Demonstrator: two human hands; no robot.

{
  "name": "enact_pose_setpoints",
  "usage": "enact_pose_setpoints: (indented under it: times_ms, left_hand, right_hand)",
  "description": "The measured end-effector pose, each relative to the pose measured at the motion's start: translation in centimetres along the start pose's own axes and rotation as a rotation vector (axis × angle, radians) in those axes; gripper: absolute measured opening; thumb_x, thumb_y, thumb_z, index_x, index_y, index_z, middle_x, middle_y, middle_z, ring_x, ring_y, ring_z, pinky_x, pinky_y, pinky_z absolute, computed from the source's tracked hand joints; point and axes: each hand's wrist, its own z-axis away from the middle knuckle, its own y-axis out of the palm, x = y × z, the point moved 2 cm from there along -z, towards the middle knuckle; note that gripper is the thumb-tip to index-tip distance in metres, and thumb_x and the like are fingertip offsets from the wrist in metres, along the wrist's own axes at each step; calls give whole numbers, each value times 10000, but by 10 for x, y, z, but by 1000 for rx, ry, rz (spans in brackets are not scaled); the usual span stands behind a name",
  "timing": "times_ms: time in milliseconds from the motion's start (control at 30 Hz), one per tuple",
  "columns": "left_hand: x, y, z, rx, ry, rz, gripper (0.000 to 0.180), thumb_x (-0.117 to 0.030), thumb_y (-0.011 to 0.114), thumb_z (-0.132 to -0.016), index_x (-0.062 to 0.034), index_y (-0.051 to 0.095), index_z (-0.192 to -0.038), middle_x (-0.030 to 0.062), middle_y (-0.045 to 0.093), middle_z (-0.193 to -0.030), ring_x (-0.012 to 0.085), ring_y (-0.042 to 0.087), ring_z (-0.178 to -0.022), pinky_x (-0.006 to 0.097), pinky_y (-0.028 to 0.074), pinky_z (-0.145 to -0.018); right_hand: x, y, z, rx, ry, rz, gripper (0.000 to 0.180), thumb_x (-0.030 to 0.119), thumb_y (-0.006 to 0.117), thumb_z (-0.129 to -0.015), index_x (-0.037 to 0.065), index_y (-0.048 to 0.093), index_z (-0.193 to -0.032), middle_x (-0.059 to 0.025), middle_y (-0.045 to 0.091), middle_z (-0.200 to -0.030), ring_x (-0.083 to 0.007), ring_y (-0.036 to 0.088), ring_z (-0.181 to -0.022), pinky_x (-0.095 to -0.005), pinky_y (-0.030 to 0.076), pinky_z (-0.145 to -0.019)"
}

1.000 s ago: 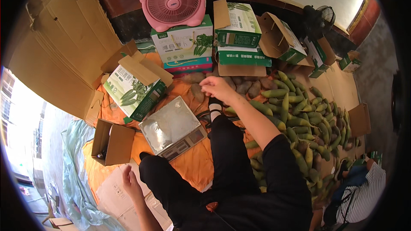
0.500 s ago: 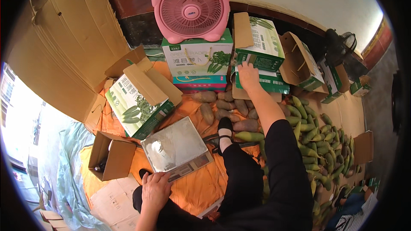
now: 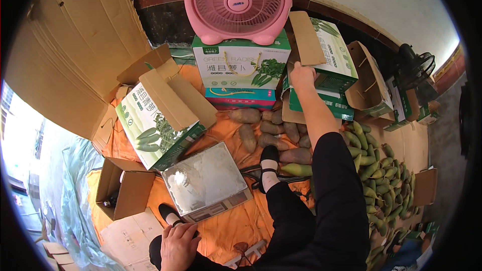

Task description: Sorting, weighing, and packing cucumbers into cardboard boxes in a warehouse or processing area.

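My right hand reaches forward and grips the near corner of a green-and-white carton, just under its raised brown flap. That carton sits on another green carton beside a stack of boxes. My left hand rests on my knee at the bottom edge, fingers spread, holding nothing. Brownish long roots lie on the orange cloth below my right forearm. A metal-topped weighing scale stands between my two black-shoed feet.
A pink fan stands on a green-and-white box. An open printed carton leans at the left, with a small brown box below it. Green vegetables are piled at right. Flattened cardboard lines the left wall.
My right hand has gone from above the roots up to the green carton and taken its corner. My left hand has shifted onto my knee. The view has leaned forward.
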Motion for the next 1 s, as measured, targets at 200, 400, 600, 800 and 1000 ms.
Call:
enact_pose_setpoints:
  times_ms: [200,400,600,800,1000]
  left_hand:
    - [0,-4,10,-34,0,-3,313,-166,700,-707,-73,643,-1000,80,628,-988,273,587,-927,402,415,-887]
    - [9,2,23,-84,60,-14,294,-179,679,-742,-70,635,-1012,78,631,-999,265,583,-931,376,418,-865]
    - [8,-1,40,-147,83,26,265,-119,652,-734,-51,648,-990,93,632,-967,283,590,-895,387,435,-852]
    - [12,-5,65,-183,78,11,257,-136,653,-746,-45,650,-987,103,631,-976,292,583,-918,383,442,-852]
    - [18,-8,75,-159,71,1,287,-164,635,-778,-50,629,-1041,112,625,-985,289,575,-961,400,421,-876]
  right_hand:
    - [-28,-1,30,-35,-18,15,168,141,564,-820,66,697,-891,-39,627,-880,-256,645,-693,-424,449,-375]
    - [-61,-47,87,16,-7,-97,175,146,563,-827,84,700,-916,-56,640,-938,-241,661,-828,-431,513,-489]
    - [-93,-65,161,4,-37,-166,179,139,574,-822,82,705,-929,-55,663,-945,-245,666,-849,-406,529,-548]
    - [-151,-127,271,-311,-100,-345,94,111,601,-791,78,680,-831,-105,633,-865,-279,648,-840,-383,517,-708]
    - [-187,-174,354,-414,-197,-615,125,159,662,-748,50,619,-791,-116,578,-837,-331,605,-767,-425,472,-681]
